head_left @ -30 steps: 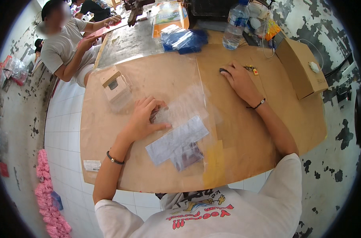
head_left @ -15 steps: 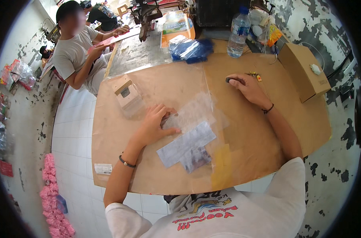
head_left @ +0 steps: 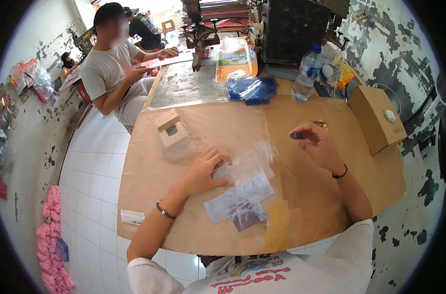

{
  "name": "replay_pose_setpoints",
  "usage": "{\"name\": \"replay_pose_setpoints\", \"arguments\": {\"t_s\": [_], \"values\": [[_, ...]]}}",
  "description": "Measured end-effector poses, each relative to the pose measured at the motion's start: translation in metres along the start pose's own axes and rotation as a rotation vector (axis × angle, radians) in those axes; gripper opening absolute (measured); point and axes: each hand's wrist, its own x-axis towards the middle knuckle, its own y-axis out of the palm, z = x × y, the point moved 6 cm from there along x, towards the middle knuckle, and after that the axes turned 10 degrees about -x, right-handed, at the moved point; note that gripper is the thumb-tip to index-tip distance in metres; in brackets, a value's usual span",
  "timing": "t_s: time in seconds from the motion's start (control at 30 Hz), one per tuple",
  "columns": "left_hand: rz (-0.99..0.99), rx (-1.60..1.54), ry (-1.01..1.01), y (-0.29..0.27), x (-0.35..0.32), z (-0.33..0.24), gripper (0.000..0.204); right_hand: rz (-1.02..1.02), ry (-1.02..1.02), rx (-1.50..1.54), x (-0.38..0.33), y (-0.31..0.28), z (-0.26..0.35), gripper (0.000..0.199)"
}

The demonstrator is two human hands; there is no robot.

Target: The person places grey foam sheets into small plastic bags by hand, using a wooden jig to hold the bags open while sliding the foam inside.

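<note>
My right hand is raised at the right of the table, pinching a small black block between thumb and fingers. Its exact kind is too small to tell. My left hand rests on the brown-covered table with thumb and fingers apart, at the left edge of a clear plastic sheet. Just below that sheet lie a pale translucent rectangular piece and a smaller greyish-purple piece, partly overlapping. Beyond my left hand stands a light wooden block piece with a dark patch, beside clear plastic.
An open cardboard box stands at the right. Farther back are a water bottle, blue plastic packets, an orange package and a metal clamp-like machine part. A co-worker sits at the far left, holding a red-and-white strip.
My right hand has lifted off the table with the black block and turned more upright. The left hand keeps its place by the plastic sheet. The whole view has shifted a little.
</note>
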Motion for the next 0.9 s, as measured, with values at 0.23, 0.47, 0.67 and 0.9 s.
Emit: {"name": "replay_pose_setpoints", "arguments": {"t_s": [0.23, 0.47, 0.67, 0.9], "values": [[-0.009, -0.013, 0.010, 0.001, -0.005, 0.006, 0.053, -0.165, -0.490, -0.515, 0.001, -0.015, 0.082, 0.033], [0.000, 0.010, 0.000, 0.000, -0.007, 0.004, 0.055, -0.137, -0.644, -0.363, 0.031, -0.014, 0.115, 0.028], [0.015, 0.012, 0.007, -0.001, -0.010, 0.006, 0.056, -0.284, -0.446, -0.271, 0.088, -0.032, 0.111, 0.021], [0.015, -0.014, 0.006, -0.001, -0.011, 0.011, 0.059, -0.538, -0.171, -0.571, 0.192, -0.111, 0.086, 0.031]]}}
